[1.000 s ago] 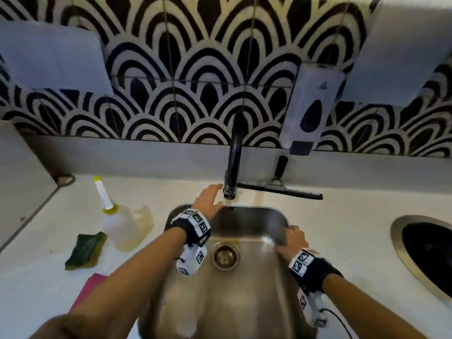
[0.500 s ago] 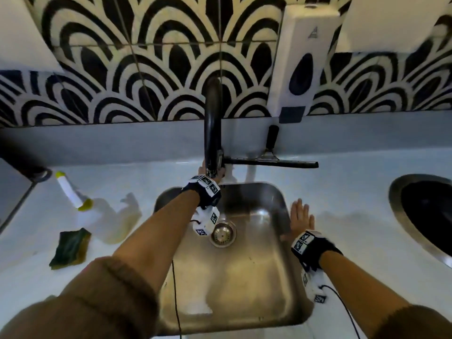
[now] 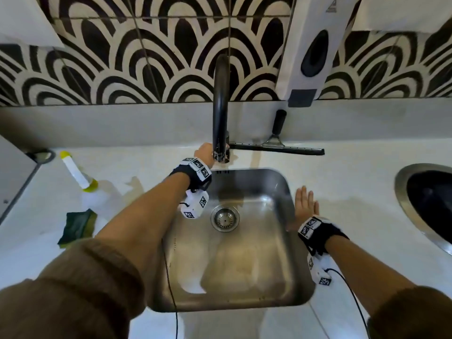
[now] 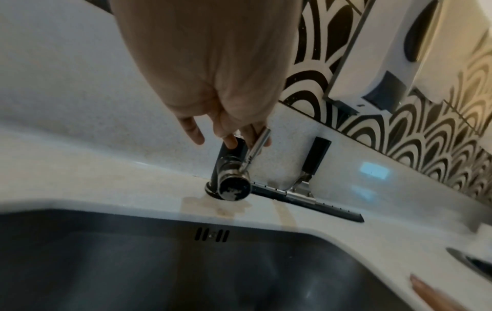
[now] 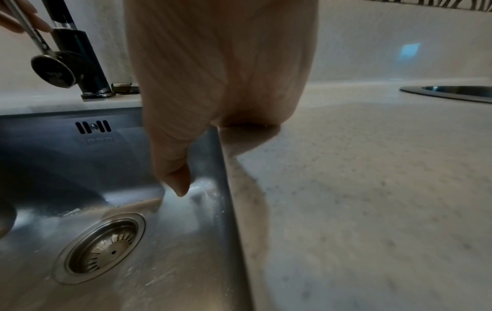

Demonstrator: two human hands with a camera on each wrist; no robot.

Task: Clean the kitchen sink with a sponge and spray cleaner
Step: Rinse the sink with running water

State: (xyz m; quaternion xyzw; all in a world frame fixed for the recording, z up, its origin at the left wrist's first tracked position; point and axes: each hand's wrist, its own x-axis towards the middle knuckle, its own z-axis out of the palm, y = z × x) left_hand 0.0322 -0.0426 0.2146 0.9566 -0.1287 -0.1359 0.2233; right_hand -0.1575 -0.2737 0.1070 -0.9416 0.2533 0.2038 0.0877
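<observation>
Pulling the thin tap lever [image 4: 257,145] too hard with the left hand [image 4: 210,69], whose fingers pinch it, could make water splash out of the sink [image 3: 244,265]. The right hand [image 3: 304,204] lies flat and open on the sink's edge, holding nothing. Over on the white counter [image 3: 354,167], the sponge [image 3: 77,225] and spray bottle [image 3: 83,184] wait by a black-and-white tiled wall [image 3: 146,57].

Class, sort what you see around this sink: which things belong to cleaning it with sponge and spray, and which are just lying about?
Belong to the job:
sink
sponge
cleaner bottle
tap, its lever touched by the left hand

Just lying about:
squeegee
soap dispenser
round bin opening
</observation>
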